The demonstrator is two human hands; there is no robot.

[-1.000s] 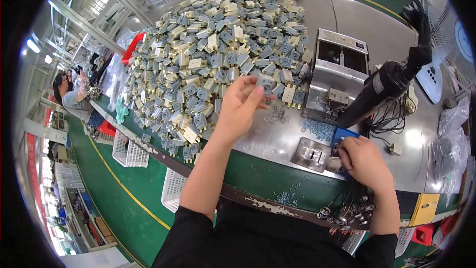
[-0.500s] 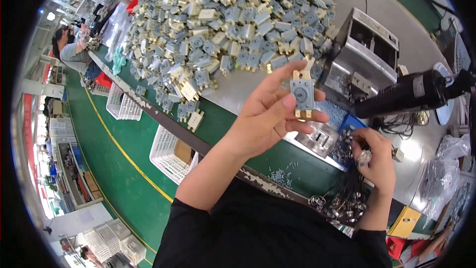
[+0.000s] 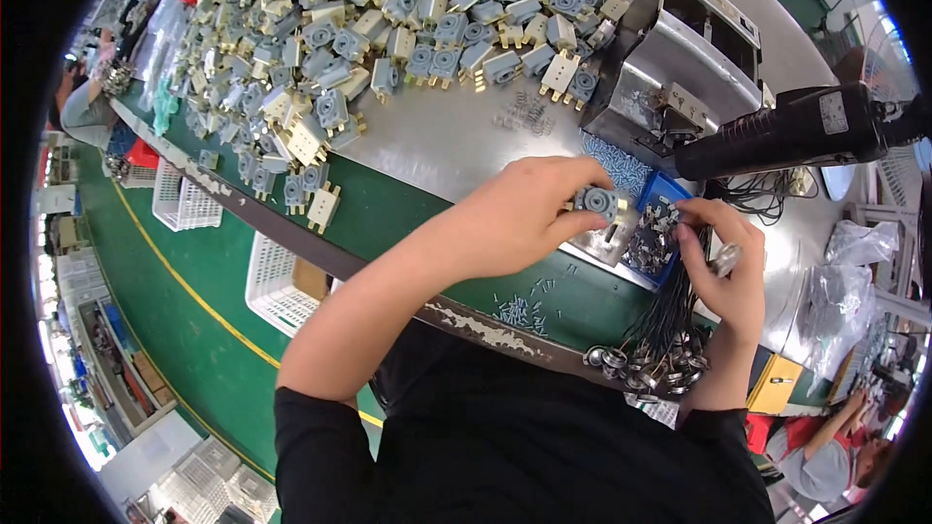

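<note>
Black wired parts with round metal ends (image 3: 652, 354) hang in a bunch at the near table edge, their leads running up into the right hand (image 3: 720, 267), whose fingers are curled around them and a small metal piece. Just to the left, the left hand (image 3: 524, 218) pinches a grey plastic socket block (image 3: 597, 204) between thumb and fingertips, holding it over a small metal fixture plate (image 3: 604, 245). Beside it sits a blue tray (image 3: 670, 196) of tiny metal parts. Farther back stands a steel machine (image 3: 684, 53), with a black power screwdriver (image 3: 791, 131) lying across its right side. Beyond, a large heap of grey and cream blocks (image 3: 388, 29) covers the metal table (image 3: 456, 141).
</note>
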